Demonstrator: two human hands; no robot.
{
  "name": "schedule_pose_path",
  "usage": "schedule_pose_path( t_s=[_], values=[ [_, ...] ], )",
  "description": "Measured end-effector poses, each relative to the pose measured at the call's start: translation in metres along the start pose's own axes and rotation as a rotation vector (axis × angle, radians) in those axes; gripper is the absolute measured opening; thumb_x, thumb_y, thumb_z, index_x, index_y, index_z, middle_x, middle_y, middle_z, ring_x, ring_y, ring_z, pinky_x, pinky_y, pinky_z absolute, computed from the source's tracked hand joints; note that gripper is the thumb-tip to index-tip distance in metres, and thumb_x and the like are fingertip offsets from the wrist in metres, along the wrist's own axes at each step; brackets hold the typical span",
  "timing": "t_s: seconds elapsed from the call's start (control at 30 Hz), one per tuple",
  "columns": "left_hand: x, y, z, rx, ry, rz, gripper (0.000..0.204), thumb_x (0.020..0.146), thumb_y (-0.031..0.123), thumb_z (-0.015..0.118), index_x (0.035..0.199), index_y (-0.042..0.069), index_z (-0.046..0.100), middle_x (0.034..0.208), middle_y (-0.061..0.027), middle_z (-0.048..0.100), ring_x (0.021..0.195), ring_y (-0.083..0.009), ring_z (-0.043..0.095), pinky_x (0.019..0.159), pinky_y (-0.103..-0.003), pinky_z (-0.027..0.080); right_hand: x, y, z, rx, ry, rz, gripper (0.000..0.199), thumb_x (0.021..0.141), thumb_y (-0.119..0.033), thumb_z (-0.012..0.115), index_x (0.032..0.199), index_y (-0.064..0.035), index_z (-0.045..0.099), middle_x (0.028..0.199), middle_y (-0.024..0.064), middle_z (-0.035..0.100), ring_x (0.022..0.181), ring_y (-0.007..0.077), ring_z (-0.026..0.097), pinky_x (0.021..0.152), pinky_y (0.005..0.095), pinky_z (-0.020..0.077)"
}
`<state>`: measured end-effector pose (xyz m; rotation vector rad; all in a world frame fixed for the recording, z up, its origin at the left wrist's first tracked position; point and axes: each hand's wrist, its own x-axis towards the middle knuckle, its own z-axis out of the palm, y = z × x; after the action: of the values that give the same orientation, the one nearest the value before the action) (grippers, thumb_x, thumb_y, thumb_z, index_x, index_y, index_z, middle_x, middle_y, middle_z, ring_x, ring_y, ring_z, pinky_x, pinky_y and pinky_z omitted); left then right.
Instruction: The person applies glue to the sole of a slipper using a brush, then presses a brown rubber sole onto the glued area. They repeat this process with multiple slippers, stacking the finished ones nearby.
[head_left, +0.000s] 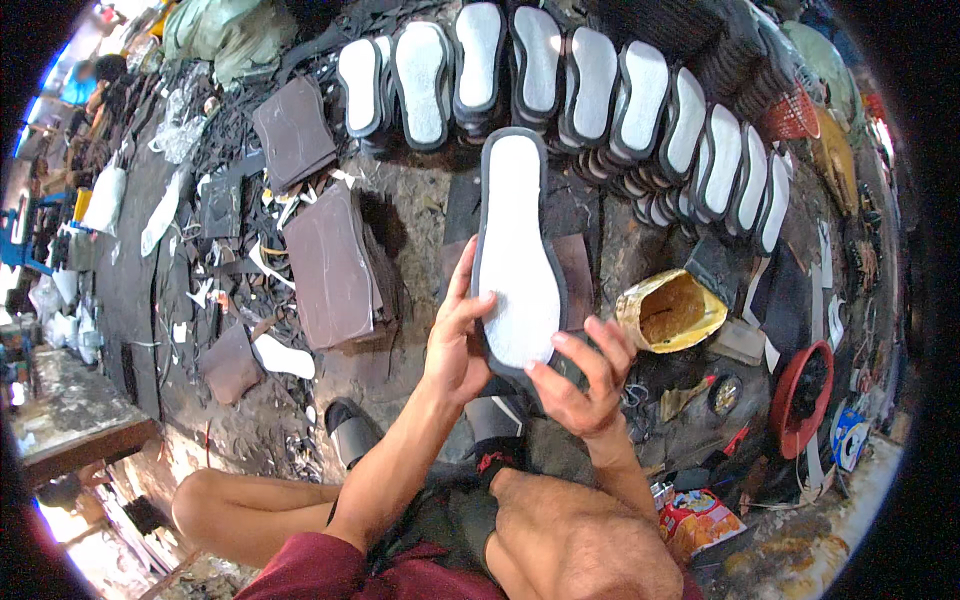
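While the person sits on the floor, the head view shows both hands lifting one shoe sole point(516, 250), white face up inside a dark rim, above the cluttered ground. The left hand point(455, 345) curls round its left edge, thumb pressed on the white layer; the right hand point(585, 385) cups the heel end, fingers half closed. Beyond lies a row of finished soles point(600, 90), and an open glue tin point(670, 312) sits just to the right. Pressing evenly outward from the middle should seat the lining squarely within the rim.
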<state>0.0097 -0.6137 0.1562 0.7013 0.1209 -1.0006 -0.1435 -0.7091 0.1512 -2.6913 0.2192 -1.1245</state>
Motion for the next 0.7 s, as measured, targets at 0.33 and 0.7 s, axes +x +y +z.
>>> schedule_pose_path(
  t_s=[0.33, 0.7],
  values=[
    [0.017, -0.014, -0.064, 0.317, -0.586, 0.047, 0.098, 0.078, 0.018, 0.080, 0.159, 0.011, 0.024, 0.151, -0.0112, 0.046, 0.134, -0.0280, 0.049, 0.111, -0.042, 0.039, -0.029, 0.009, -0.011, 0.127, 0.143, 0.144, 0.020, 0.085, -0.018, 0.076, 0.104, -0.0140, 0.070, 0.115, 0.0057, 0.065, 0.114, 0.0289, 0.058, 0.097, 0.0451, 0.0481],
    [0.170, 0.003, -0.127, 1.719, -0.580, -0.131, 0.038, 0.076, 0.030, 0.076, 0.108, 0.011, 0.074, 0.100, -0.0100, 0.075, 0.093, -0.0247, 0.071, 0.088, -0.038, 0.054, 0.004, 0.084, -0.065, -0.032, 0.710, 0.726, 0.033, 0.091, -0.003, 0.072, 0.120, 0.0077, 0.062, 0.116, 0.0171, 0.068, 0.093, 0.0209, 0.066, 0.079, 0.0306, 0.0568]
  ],
)
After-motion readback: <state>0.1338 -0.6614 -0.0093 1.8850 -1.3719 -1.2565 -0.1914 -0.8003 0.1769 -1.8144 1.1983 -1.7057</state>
